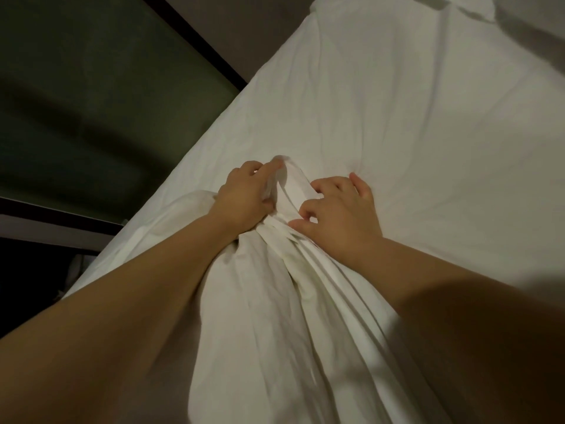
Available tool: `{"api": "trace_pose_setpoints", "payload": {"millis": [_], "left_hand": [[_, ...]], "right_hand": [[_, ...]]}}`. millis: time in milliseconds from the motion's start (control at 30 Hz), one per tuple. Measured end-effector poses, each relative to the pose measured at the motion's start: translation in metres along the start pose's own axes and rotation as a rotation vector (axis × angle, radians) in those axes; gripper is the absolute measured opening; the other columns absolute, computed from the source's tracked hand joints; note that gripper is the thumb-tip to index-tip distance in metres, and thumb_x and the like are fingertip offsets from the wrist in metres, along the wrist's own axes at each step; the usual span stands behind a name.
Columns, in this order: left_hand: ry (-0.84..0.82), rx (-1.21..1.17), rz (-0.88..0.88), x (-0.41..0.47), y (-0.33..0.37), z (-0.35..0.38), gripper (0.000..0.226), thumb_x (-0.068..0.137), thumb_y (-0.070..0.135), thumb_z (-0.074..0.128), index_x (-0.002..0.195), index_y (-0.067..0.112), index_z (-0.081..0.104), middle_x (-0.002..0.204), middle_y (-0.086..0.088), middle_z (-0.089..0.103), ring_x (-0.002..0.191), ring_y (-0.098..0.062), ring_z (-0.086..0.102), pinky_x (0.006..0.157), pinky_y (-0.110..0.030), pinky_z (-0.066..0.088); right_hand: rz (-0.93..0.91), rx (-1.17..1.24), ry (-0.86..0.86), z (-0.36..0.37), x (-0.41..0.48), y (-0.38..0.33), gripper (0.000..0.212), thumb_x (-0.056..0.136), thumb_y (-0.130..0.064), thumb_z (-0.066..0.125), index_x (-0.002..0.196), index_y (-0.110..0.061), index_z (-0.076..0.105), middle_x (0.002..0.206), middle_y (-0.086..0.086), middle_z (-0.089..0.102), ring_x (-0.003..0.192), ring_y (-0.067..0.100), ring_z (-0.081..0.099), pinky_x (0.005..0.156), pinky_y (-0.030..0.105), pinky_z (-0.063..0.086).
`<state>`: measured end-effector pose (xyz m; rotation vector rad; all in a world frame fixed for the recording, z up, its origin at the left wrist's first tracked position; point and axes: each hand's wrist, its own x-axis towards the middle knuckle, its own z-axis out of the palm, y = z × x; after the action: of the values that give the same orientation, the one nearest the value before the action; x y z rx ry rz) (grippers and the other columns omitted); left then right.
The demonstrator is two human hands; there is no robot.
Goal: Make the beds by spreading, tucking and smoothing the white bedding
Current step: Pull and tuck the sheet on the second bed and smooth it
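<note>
The white sheet (305, 289) lies gathered into long pleats that run from the middle of the frame down to the lower centre. The rest of the cloth spreads flat over the bed (422, 123), which fills the right and upper part of the frame. A dark rail (208, 47) crosses the upper left beside the bed's edge.

The left hand (244, 198) grips a raised loop of the cloth, its fingers curled round the fold and one finger lying along the top. Just to its right, the right hand (341, 211) claws into the bunch, fingers bent and thumb pressed against the pleats, pinching them together. The two hands sit close, with the gathered knot between them.

The sheet looks light, thin and limp. It creases at once and keeps no shape, so it should follow any pull but will drag wrinkles across the flat part. It seems neither slippery nor fragile. A hem or corner would probably give better control than this mid-cloth bunch, with the hands wide apart for spreading.
</note>
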<state>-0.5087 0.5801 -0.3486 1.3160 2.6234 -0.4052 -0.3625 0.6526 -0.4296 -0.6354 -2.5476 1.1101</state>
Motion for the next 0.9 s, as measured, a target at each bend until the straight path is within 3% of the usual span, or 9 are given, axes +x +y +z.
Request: {"api": "trace_pose_setpoints", "payload": {"millis": [100,200,333,433,533,633,733,833,900], "left_hand": [[-0.011,0.022,-0.017,0.003,0.003,-0.002,0.067,0.087,0.018,0.061,0.145,0.028,0.029,0.138,-0.008,0.042,0.121,-0.029,0.044,0.100,-0.045,0.042],[0.062,0.064,-0.050,0.011,0.008,-0.014,0.050,0.088,0.015,0.055,0.136,0.020,0.043,0.125,-0.008,0.052,0.111,-0.027,0.047,0.095,-0.040,0.044],[0.088,0.164,-0.113,0.023,0.022,-0.022,0.026,0.090,0.031,0.049,0.110,0.020,0.064,0.107,-0.004,0.053,0.098,-0.024,0.049,0.088,-0.040,0.048],[0.126,0.153,-0.171,0.030,0.028,-0.018,0.022,0.090,0.022,0.050,0.099,0.010,0.066,0.100,-0.005,0.055,0.093,-0.024,0.053,0.087,-0.038,0.048],[0.337,-0.046,-0.224,0.037,0.019,-0.020,0.025,0.096,0.011,0.042,0.105,0.002,0.064,0.109,-0.009,0.058,0.092,-0.018,0.053,0.083,-0.016,0.036],[0.406,-0.231,-0.238,0.040,0.018,-0.022,0.026,0.097,0.008,0.043,0.110,-0.002,0.063,0.115,-0.008,0.055,0.092,-0.012,0.045,0.081,-0.005,0.023],[0.356,-0.464,-0.402,0.049,0.022,-0.020,0.021,0.097,0.007,0.045,0.093,0.001,0.064,0.085,-0.003,0.056,0.072,-0.011,0.052,0.062,-0.006,0.039],[0.192,-0.699,-0.584,0.050,0.021,-0.026,0.033,0.096,0.005,0.042,0.066,0.013,0.050,0.042,0.003,0.049,0.036,-0.008,0.046,0.032,-0.012,0.035],[0.164,-0.782,-0.564,0.047,0.023,-0.030,0.032,0.093,0.005,0.043,0.065,0.018,0.048,0.049,0.003,0.050,0.040,-0.007,0.044,0.036,-0.012,0.034]], "right_hand": [[0.011,0.028,0.002,-0.001,0.001,0.002,0.028,0.093,-0.043,0.049,0.093,-0.028,0.072,0.131,-0.011,0.050,0.128,0.012,0.034,0.113,0.030,-0.004],[0.065,0.189,0.066,-0.005,0.001,0.002,0.022,0.087,-0.023,0.053,0.069,-0.014,0.060,0.105,-0.004,0.062,0.106,0.013,0.049,0.107,0.018,0.002],[0.107,0.309,0.122,-0.004,0.002,0.004,0.032,0.082,-0.015,0.055,0.056,-0.014,0.036,0.067,-0.002,0.048,0.075,0.015,0.047,0.108,0.022,0.016],[0.075,0.267,0.142,-0.002,0.002,0.006,0.032,0.085,-0.022,0.060,0.058,-0.015,0.046,0.070,-0.005,0.052,0.077,0.012,0.047,0.110,0.025,0.018],[0.056,0.233,0.128,0.000,0.002,0.009,0.030,0.090,-0.029,0.060,0.063,-0.015,0.055,0.088,-0.002,0.063,0.092,0.011,0.053,0.106,0.018,0.009],[0.078,0.232,0.144,0.003,0.002,0.010,0.030,0.092,-0.018,0.052,0.063,-0.013,0.049,0.089,0.002,0.064,0.094,0.016,0.055,0.109,0.019,0.009],[0.062,0.229,0.168,0.002,0.002,0.009,0.034,0.096,-0.026,0.050,0.066,-0.012,0.058,0.084,-0.002,0.064,0.088,0.012,0.054,0.111,0.023,0.012],[0.064,0.267,0.167,-0.002,-0.001,0.005,0.036,0.096,-0.036,0.047,0.068,-0.017,0.056,0.073,-0.006,0.057,0.077,0.009,0.050,0.111,0.028,0.018],[0.092,0.354,0.197,-0.004,-0.002,0.004,0.030,0.095,-0.036,0.049,0.072,-0.016,0.051,0.071,-0.005,0.054,0.073,0.009,0.047,0.110,0.030,0.023]]}}
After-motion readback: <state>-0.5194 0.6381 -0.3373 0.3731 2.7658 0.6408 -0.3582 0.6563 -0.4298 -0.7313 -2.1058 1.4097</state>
